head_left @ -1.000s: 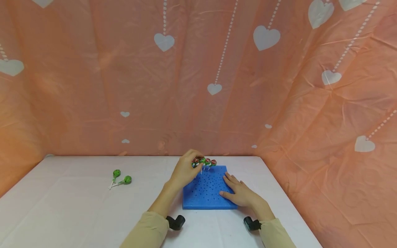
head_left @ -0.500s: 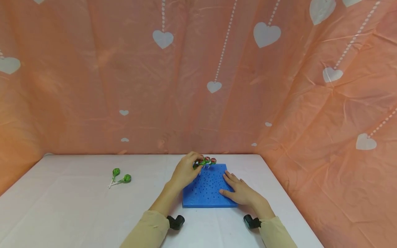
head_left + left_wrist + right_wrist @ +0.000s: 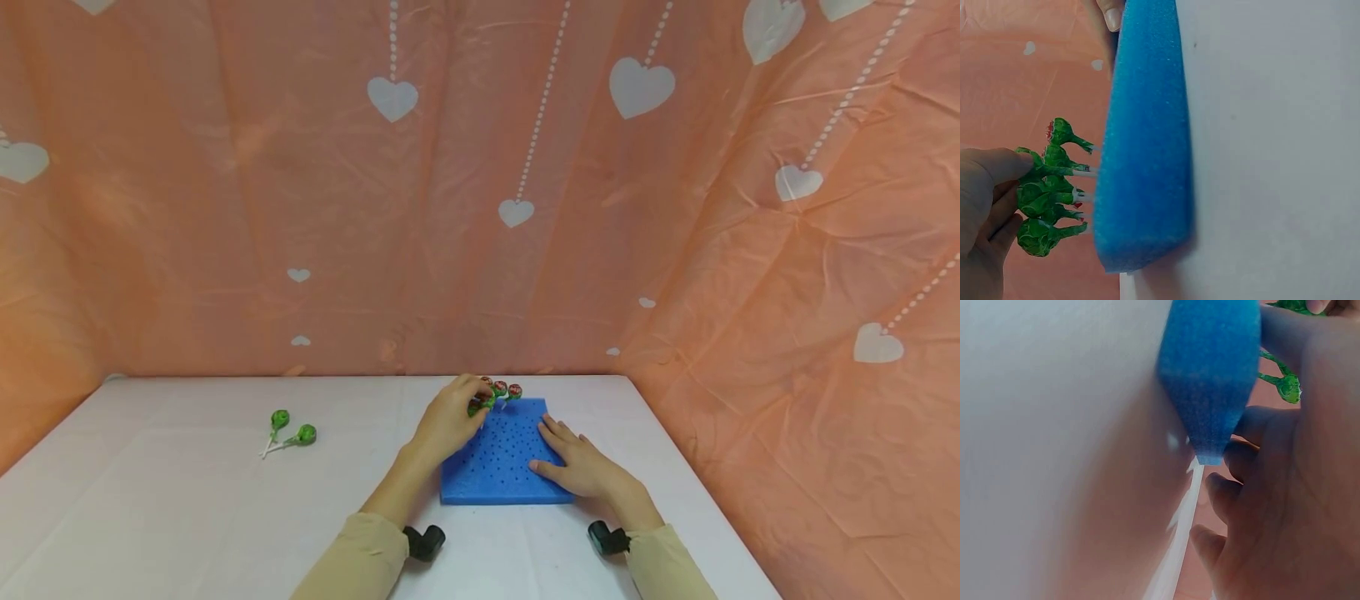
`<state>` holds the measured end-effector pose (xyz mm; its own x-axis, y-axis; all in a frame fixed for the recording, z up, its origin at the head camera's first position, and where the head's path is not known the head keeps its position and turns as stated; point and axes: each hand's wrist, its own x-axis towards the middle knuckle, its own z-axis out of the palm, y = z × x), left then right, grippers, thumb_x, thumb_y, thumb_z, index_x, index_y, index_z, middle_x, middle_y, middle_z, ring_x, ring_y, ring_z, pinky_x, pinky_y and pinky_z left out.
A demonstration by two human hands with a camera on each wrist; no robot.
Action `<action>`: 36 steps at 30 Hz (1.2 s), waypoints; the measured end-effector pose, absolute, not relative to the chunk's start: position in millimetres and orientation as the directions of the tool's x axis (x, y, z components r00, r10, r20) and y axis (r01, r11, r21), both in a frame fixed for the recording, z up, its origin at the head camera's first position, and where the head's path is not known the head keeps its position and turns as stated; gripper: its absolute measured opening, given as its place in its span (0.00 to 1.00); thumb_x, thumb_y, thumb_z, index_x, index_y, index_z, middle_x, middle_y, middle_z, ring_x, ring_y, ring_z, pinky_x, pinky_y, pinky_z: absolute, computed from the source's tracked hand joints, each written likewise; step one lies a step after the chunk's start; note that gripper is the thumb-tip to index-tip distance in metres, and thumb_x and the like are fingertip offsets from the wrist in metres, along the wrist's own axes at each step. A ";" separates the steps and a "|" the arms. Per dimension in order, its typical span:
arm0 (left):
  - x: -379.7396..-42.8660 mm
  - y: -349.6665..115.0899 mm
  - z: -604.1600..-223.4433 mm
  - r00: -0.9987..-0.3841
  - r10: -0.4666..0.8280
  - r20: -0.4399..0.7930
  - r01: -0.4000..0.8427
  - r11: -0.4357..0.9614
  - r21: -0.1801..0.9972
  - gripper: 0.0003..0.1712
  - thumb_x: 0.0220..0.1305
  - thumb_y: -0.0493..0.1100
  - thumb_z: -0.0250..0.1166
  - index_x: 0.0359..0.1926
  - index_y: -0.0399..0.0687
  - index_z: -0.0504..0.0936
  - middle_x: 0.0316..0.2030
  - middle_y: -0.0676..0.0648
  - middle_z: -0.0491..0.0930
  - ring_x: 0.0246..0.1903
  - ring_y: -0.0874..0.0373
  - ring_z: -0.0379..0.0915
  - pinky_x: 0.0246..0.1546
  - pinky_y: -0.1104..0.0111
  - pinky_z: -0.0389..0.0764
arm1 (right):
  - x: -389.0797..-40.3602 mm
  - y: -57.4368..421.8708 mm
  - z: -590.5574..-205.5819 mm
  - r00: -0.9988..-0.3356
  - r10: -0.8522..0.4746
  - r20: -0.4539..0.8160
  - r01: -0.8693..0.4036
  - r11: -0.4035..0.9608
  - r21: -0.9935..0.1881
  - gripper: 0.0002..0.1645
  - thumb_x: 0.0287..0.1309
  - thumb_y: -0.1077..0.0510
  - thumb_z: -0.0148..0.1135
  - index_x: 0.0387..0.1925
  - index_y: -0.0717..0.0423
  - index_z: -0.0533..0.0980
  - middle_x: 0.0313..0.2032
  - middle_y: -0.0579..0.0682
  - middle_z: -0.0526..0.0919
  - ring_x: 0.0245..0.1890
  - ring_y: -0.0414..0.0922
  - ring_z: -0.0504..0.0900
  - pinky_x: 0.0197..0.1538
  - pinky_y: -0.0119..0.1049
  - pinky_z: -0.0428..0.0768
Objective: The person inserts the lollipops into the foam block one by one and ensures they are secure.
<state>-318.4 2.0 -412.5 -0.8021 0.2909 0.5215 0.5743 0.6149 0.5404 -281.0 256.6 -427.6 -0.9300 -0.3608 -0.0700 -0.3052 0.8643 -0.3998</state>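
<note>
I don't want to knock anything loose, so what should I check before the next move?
1. Left hand pinching a green lollipop: ok.
2. Right hand on the blue block: ok, resting at its right side.
3. Block flat on the table: ok.
4. Held lollipop's stick fully seated: cannot tell; depth isn't visible.
5. All lollipops off the table: not ok; two green ones lie at the left.

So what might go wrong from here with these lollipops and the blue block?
The left hand pinches one lollipop close among standing lollipops, so it could knock a neighbour askew.
The right hand rests on the opposite side of the blue block, so a push near the far left corner might shift it.
The two loose lollipops lie with sticks meeting; lifting one may drag the other.
</note>
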 end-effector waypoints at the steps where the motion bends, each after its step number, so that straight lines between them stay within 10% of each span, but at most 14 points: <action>1: -318.1 1.8 -412.6 -0.806 0.295 0.513 0.570 0.620 0.539 0.14 0.64 0.33 0.74 0.50 0.44 0.86 0.49 0.46 0.82 0.49 0.51 0.83 0.51 0.59 0.86 | -281.0 256.4 -427.6 -0.930 -0.361 -0.070 -0.306 0.864 -0.400 0.49 0.72 0.36 0.58 0.80 0.60 0.57 0.81 0.58 0.51 0.81 0.61 0.47 0.78 0.66 0.48; 36: -312.8 -7.2 -409.7 -0.810 0.323 0.490 0.560 0.675 0.481 0.17 0.67 0.37 0.72 0.56 0.45 0.84 0.51 0.47 0.83 0.53 0.51 0.82 0.55 0.57 0.84 | -279.1 255.3 -427.8 -0.931 -0.358 -0.071 -0.303 0.867 -0.396 0.49 0.72 0.36 0.58 0.80 0.60 0.56 0.82 0.58 0.50 0.81 0.61 0.46 0.78 0.66 0.47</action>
